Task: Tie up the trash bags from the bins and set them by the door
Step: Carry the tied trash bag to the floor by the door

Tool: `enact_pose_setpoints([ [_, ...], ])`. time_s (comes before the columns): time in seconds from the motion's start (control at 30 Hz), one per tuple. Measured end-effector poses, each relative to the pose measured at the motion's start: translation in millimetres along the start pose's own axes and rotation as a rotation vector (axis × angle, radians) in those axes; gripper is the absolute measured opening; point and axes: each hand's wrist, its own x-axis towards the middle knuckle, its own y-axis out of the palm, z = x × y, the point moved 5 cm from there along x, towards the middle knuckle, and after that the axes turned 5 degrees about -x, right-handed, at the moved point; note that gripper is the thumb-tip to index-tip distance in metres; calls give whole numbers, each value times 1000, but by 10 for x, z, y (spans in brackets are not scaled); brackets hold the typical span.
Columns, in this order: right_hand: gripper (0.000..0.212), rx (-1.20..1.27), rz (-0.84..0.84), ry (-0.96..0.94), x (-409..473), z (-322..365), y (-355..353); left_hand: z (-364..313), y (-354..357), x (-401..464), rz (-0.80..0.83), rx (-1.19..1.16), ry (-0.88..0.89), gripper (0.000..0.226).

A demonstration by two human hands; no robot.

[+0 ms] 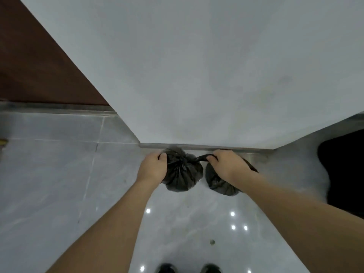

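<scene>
Two small black trash bags sit on the grey tiled floor against the base of a white wall. The left bag has its gathered top pulled into a knot. My left hand grips this bag's upper left side, fingers curled into the plastic. My right hand pinches a black strand that runs from the knot to the right. The second bag lies under my right hand and is partly hidden by it.
The white wall rises straight ahead with a metal skirting strip at its foot. A brown door stands at the left behind a threshold. A dark object sits at the right. My shoes show at the bottom edge.
</scene>
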Motion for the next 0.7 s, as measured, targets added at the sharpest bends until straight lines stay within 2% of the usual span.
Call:
enact_pose_setpoints([
  [0.17,38,-7,-6,22,828,-488,785,491,902,877,39,66,-6,33],
  [0.33,35,31,-45,100,1139,-700,988,657,1238,1178,29,144,-7,37],
  [0.53,39,-11,-87,111,692,-523,510,309,885,871,13,316,-20,41],
  [0.7,51,-28,-95,-11,-114,47,-481,-622,136,67,-13,639,292,38],
])
